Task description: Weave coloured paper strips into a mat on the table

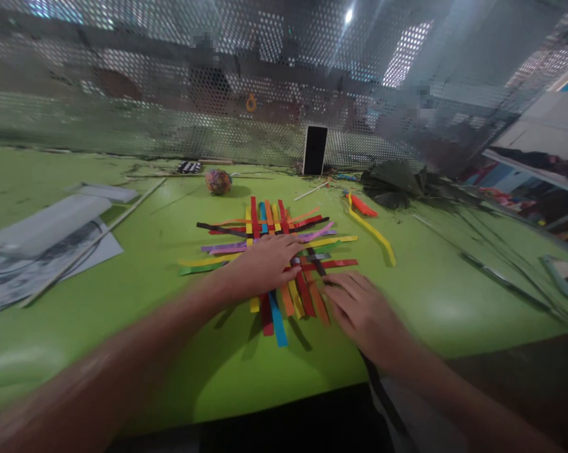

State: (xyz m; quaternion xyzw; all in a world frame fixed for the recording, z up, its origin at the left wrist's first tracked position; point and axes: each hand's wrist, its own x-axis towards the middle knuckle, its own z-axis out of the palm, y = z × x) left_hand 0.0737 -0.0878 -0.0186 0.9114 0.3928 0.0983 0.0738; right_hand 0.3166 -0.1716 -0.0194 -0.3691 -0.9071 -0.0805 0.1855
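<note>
Colourful strips, crossed over and under one another, form a woven piece on the green tabletop. My left hand rests palm down across its middle, fingers stretched out, covering part of the weave. At the weave's right side, my right hand has its fingers closed on a black strip. That strip runs from the weave under my right hand, and its tail hangs past the table's front edge. Loose strip ends, such as a blue one, point toward me.
A yellow strip lies right of the weave. Behind stand a patterned ball and an upright phone-like device. Dark dried leaves lie at back right, a long thin tool at right. Printed paper and a stick lie left.
</note>
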